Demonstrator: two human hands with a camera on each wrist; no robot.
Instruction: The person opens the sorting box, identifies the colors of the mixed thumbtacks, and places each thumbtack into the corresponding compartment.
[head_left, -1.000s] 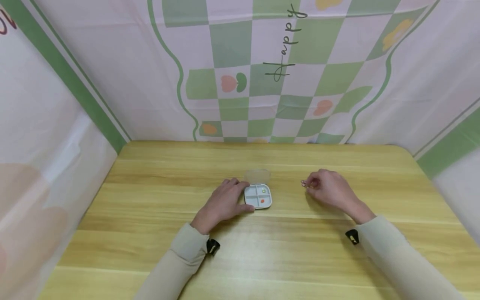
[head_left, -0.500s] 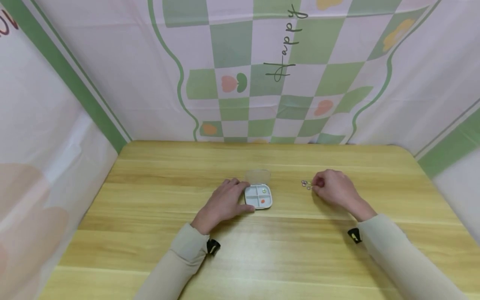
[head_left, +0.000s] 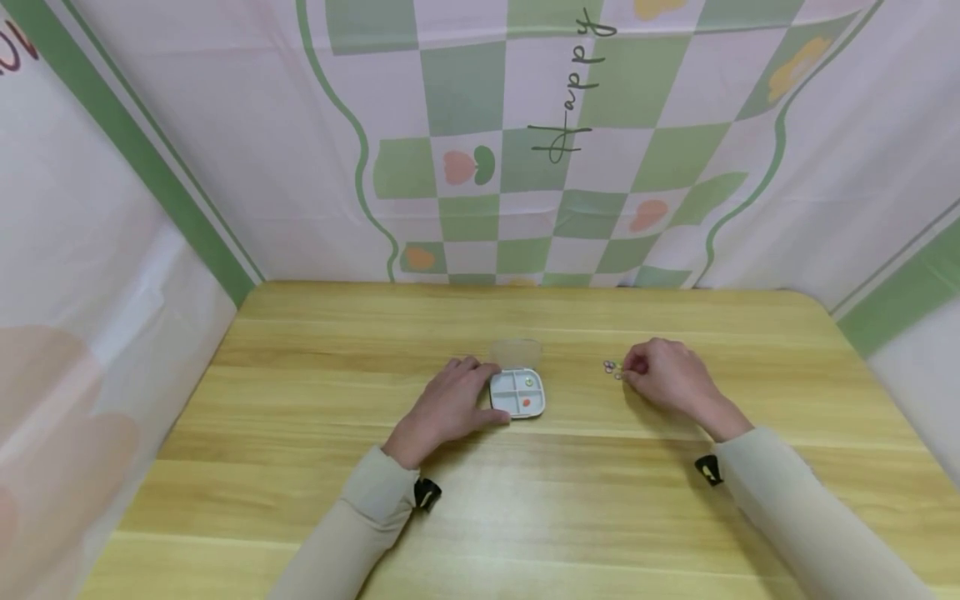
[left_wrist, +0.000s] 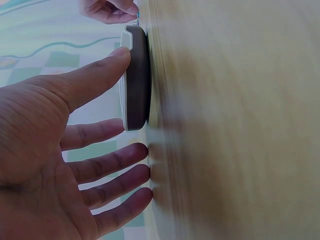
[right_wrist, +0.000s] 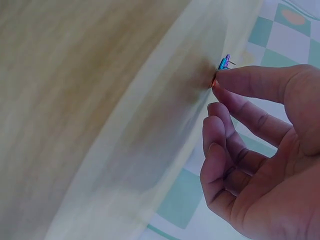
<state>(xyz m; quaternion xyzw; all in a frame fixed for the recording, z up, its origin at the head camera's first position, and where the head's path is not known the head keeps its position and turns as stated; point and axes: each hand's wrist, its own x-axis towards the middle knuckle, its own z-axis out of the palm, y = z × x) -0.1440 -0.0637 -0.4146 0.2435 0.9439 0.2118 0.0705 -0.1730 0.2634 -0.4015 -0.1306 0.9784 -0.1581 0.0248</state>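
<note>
A small four-section pill box [head_left: 506, 402] with a dark underside lies on the table, its clear lid [head_left: 515, 352] folded back. In the two right sections sit a pale ring-like piece [head_left: 528, 382] and an orange piece [head_left: 527, 402]. My left hand [head_left: 448, 406] holds the box's left side between thumb and forefinger; the other fingers are spread. To the right, my right hand [head_left: 671, 379] pinches at a small shiny piece [right_wrist: 214, 82], mostly hidden by the fingertips. Beside it lie several tiny metallic pieces [head_left: 609, 367]; a blue-purple one [right_wrist: 223, 63] shows a thin pin.
The wooden table [head_left: 570, 500] has a rounded far right corner. Behind it hangs a green-and-white checked cloth [head_left: 525, 167], and more cloth hangs at both sides. Dark wrist mounts [head_left: 427, 494] sit under the sleeves.
My right hand has shifted slightly right, uncovering more of the small pieces, then barely moved at their right edge. The left hand and pill box have stayed put.
</note>
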